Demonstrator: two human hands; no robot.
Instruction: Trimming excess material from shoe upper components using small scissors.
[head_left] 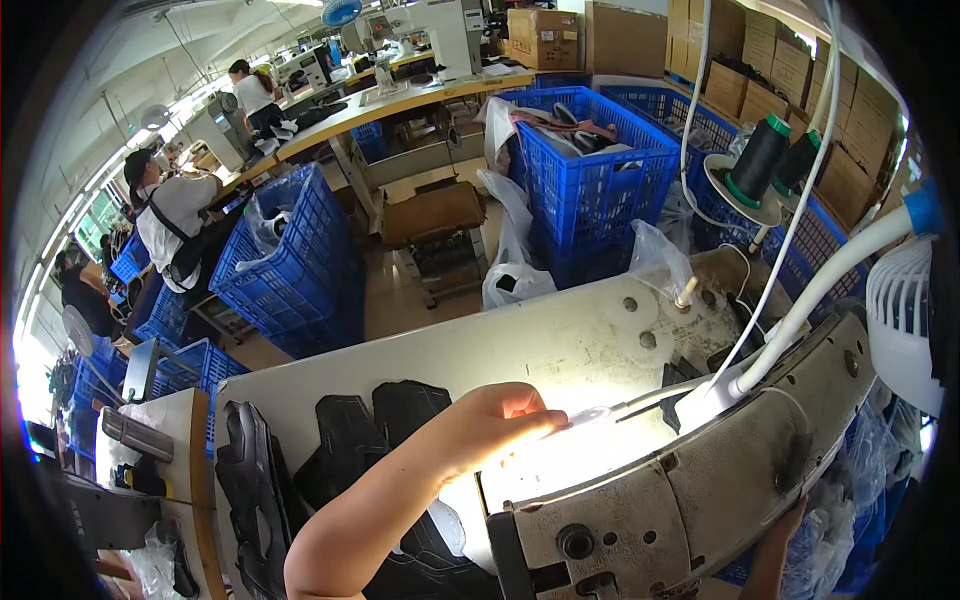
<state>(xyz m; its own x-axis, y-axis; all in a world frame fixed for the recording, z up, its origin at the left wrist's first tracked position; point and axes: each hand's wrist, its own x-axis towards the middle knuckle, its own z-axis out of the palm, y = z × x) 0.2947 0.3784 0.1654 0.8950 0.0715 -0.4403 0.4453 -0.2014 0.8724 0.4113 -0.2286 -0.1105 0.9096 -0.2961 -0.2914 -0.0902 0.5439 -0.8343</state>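
Note:
My left hand [505, 415] reaches over the lit bed of a sewing machine [620, 520], thumb and fingers pinched together. A small pale piece [590, 415] shows at its fingertips, washed out by glare, and I cannot make out what it is. Close by, a thin dark rod [655, 397] runs toward the white lamp [712, 402]. Beyond the machine's arm, low on the right, part of my right hand [783, 528] is against the machine's side, with its fingers mostly hidden. Black cut shoe pieces [345, 445] lie on the table left of my left forearm.
Black thread cones [757, 160] stand at the table's far right, and white cables hang past them. A white fan [902, 325] is at the right edge. Blue crates [590, 170] and a brown stool [432, 215] stand beyond the table. A person [170, 215] sits at the left.

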